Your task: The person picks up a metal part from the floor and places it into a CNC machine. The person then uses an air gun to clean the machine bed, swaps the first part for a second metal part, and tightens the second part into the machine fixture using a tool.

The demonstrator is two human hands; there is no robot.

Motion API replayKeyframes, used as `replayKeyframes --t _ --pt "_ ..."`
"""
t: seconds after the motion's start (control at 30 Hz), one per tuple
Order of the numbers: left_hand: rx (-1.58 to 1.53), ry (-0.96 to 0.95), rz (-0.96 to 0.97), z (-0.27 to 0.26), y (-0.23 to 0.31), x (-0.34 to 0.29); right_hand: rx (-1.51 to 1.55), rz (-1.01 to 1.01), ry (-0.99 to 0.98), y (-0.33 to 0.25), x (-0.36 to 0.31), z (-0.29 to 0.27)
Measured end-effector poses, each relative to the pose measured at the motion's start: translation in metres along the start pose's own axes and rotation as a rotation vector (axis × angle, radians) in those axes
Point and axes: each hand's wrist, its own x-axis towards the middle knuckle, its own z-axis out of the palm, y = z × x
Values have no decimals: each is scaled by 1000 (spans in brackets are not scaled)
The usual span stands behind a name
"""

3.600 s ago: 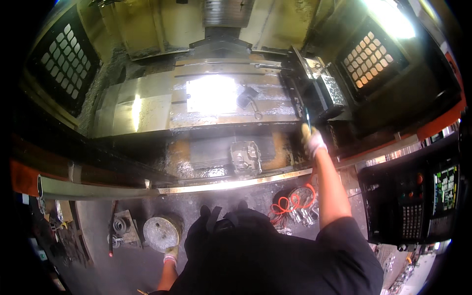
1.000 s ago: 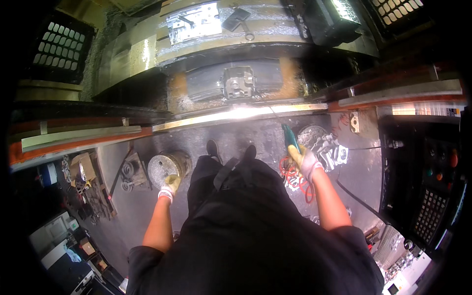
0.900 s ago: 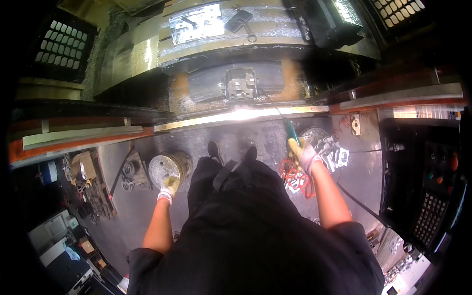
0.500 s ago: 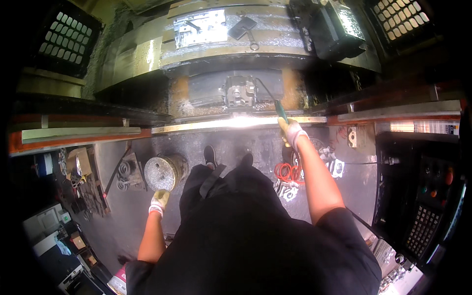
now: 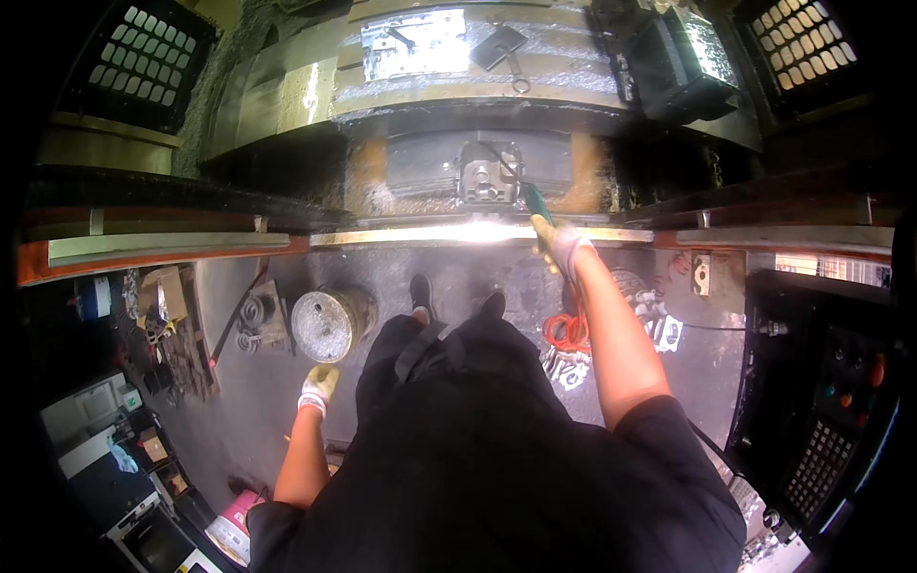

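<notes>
My right hand, in a pale glove, is closed around the green handle of an air blow gun. Its thin dark nozzle points at a grey cast metal part standing on the machine's inner ledge, just beyond the bright front rail. An orange-red coiled hose hangs below that forearm. Low on the left, my left hand, gloved too, is held out with loosely bent fingers and nothing visible in it. It is nearest to a round metal drum and seems apart from it.
Ahead lies the slotted machine table, bearing a bright plate and a dark square piece with a ring-ended tool. A control panel stands at right. Metal castings lie by the hose; coiled parts sit left of the drum.
My right hand has moved slightly left, bringing the blow gun's nozzle over the cast part. The whole view has shifted a little rightward. My left hand stays by the drum.
</notes>
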Motion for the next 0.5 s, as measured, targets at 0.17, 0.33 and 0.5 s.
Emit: replayKeyframes --t 0.17,0.33,0.5 --pt "4 -11 13 4 20 -3 -16 -7 -16 -9 -3 9" --pt "-1 -34 28 3 26 0 -62 -72 -79 1 -9 11" --pt "39 -33 36 12 37 0 -105 -58 -97 12 -47 15"
